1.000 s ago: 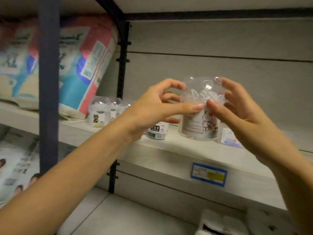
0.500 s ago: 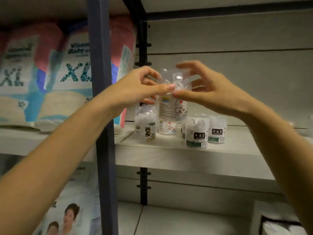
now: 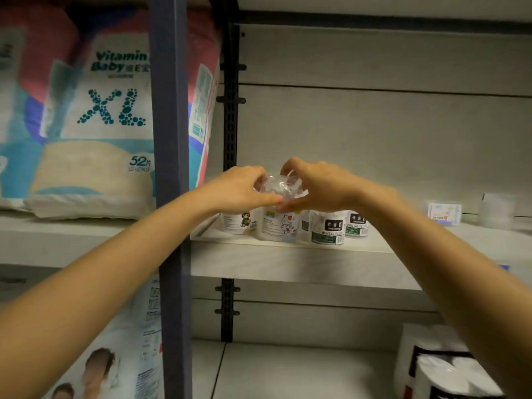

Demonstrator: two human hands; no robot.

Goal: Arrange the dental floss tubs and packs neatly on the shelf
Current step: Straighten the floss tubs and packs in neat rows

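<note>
Far left: large diaper pack (image 3: 95, 110), marked "XL", standing on the neighbouring shelf behind a dark upright post (image 3: 169, 168). Right of the post: pale shelf board (image 3: 288, 254) carrying a cluster of floss tubs at its left end. Leftmost in the cluster: small tub with a monkey picture (image 3: 237, 223), just beside the held one. Centre: clear domed tub with a cat picture (image 3: 277, 223), upright, its base at the shelf surface; actual contact not discernible. Left hand (image 3: 241, 187) curled over the dome from the left, thumb and fingers pressed to the lid. Right hand (image 3: 319, 185) curled over the dome from the right, thumb tip meeting the left thumb at the front; both hands closed on the same tub. Immediately right: two tubs labelled "DENTAL FLOSS", a nearer one (image 3: 328, 228) and a farther one (image 3: 357, 224), standing side by side. Far right, well apart: flat floss pack (image 3: 443, 211) and a blurred clear container (image 3: 496, 210). Bottom right: wrapped paper rolls (image 3: 443, 370) on the lower shelf.
</note>
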